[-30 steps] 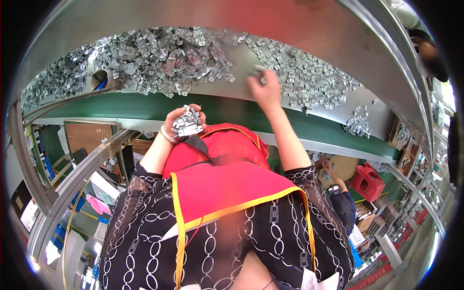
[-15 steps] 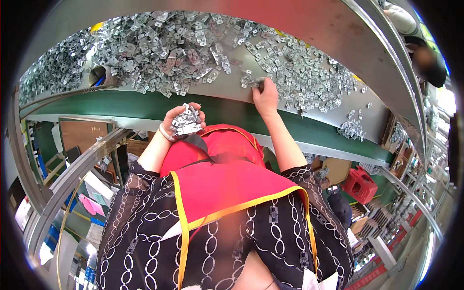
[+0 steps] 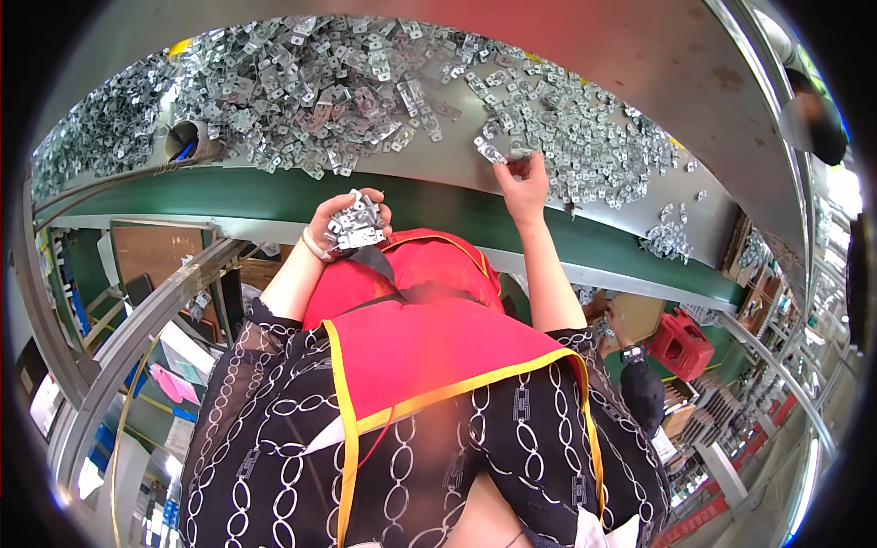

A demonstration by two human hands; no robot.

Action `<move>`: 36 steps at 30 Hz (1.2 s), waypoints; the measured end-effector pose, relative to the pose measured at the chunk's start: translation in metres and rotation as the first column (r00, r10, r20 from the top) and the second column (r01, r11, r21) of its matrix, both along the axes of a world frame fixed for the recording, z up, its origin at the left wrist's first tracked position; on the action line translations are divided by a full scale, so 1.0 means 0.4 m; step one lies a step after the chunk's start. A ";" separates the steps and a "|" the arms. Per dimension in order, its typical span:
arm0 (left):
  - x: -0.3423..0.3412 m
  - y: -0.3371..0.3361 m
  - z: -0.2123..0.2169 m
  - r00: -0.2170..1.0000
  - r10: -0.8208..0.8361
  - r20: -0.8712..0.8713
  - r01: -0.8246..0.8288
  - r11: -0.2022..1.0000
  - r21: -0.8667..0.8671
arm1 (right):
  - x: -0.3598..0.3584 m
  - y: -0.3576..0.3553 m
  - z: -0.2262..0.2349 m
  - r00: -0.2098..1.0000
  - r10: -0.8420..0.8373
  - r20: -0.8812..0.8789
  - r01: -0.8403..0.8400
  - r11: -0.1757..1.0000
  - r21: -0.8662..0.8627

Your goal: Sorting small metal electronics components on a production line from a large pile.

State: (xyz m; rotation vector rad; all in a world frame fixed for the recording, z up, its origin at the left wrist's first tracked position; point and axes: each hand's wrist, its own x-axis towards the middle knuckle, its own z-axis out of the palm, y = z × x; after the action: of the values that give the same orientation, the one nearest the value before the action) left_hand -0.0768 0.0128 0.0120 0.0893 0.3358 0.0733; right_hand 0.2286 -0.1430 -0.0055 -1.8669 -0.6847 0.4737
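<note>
My left hand (image 3: 322,222) is cupped in front of the red apron (image 3: 438,338), its fingers curled round a handful of small metal brackets (image 3: 357,224). Farther forward and to the right, over the metal worktop (image 3: 448,163), my right hand (image 3: 524,185) pinches a small silver metal bracket (image 3: 489,150) between thumb and fingers. Beside that hand, on its right, lies a spread of loose brackets (image 3: 594,146). A deeper heap of the same brackets (image 3: 301,91) covers the worktop on the far left.
A round tube (image 3: 190,141) with something blue inside sits at the heap's left part. A green strip (image 3: 429,201) runs along the worktop's near edge. One small pile of brackets (image 3: 667,241) lies at the right. Below it are a red stool (image 3: 681,345) and another person's arm (image 3: 642,388).
My right hand has moved a little to the right and now has a bracket standing out from its fingertips. My left hand stays almost still with its handful. Another person's hand has appeared at the lower right.
</note>
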 end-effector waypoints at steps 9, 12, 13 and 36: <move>-0.004 -0.002 -0.002 1.000 0.009 -0.016 -0.009 1.000 -0.025 | 0.037 -0.042 -0.011 0.806 0.111 0.582 -0.007 0.984 -0.178; 0.000 -0.002 0.001 1.000 0.005 0.001 -0.005 0.999 -0.038 | 0.022 0.025 0.019 0.854 0.082 0.515 -0.007 0.989 -0.147; 0.000 0.001 0.005 1.000 0.000 0.010 0.000 0.999 -0.040 | 0.017 0.054 0.021 0.870 0.076 0.488 -0.014 0.991 -0.129; -0.005 0.001 -0.006 1.000 0.011 -0.011 -0.012 0.999 -0.048 | 0.141 0.062 0.031 0.893 -0.027 0.450 0.191 0.927 -0.323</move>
State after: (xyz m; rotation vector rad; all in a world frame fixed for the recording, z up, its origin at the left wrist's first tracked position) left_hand -0.0787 0.0133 0.0095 0.0402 0.3487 0.0761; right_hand 0.2848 -0.1181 0.0068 -2.3862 -0.8210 0.0960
